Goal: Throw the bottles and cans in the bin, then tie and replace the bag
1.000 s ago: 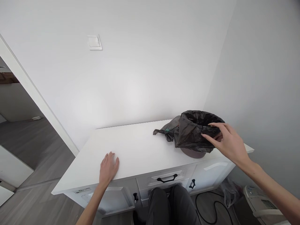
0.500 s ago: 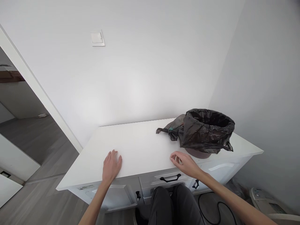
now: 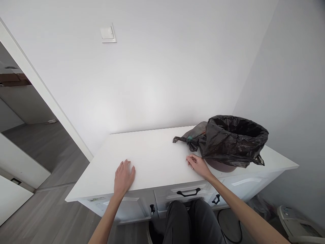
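Observation:
My left hand (image 3: 124,178) lies flat on the white top of a low cabinet (image 3: 152,159), palm down with its fingers stretched and the thumb apart. Farther right, my right hand (image 3: 198,165) rests on the same surface with its fingers curled in, and nothing shows in them. Just beyond it stands a round trash bin (image 3: 220,166) lined with a black plastic bag (image 3: 228,145) folded over its rim. Leaning against the bin's left side is a knotted dark plastic bag (image 3: 195,133), see-through in part, whose contents I cannot make out.
Black handles (image 3: 188,192) stick out from the cabinet front near my knees. A light switch (image 3: 108,34) is on the wall, and a doorway opens at the left. On the floor at the right are a black cable (image 3: 240,234) and a beige appliance (image 3: 299,223).
My right hand has moved slightly up and away from the front edge, its fingers curling closer together. My left hand stays flat. The view has shifted a little.

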{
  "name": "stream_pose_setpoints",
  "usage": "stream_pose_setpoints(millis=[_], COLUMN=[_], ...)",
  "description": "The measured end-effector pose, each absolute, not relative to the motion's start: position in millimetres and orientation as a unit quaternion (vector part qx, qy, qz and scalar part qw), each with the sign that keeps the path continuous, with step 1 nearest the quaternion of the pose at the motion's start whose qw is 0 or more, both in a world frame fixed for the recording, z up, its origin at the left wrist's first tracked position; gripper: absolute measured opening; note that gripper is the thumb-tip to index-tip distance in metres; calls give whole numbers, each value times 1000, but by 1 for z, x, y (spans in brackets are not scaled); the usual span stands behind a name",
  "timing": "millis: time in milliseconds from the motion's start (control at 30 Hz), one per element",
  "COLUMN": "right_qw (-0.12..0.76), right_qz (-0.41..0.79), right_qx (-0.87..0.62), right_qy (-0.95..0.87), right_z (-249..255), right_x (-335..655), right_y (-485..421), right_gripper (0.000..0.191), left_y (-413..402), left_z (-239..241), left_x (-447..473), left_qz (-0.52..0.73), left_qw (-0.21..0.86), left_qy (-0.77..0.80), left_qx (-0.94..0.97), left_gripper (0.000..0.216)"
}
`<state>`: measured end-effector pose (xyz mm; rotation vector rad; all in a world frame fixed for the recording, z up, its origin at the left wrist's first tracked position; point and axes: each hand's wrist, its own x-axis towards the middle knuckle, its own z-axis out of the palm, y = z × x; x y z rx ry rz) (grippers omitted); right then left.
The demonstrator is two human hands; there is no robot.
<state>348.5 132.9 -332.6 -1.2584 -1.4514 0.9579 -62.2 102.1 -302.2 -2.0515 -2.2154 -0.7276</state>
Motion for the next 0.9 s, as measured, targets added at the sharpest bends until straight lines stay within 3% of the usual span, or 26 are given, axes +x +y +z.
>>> stream_pose_setpoints(millis=[900], right_qw=[485], right_qz=[373], right_qx=[-528], right_qy=[-589], right_z=[-330], right_x=[349], right_y=[129], right_gripper=[51], left_y=[105], left_z=[-306], left_x=[-63], left_qz=[-238], left_qw=[18], left_qy=[-711], left_qx=[-662], left_gripper=[50])
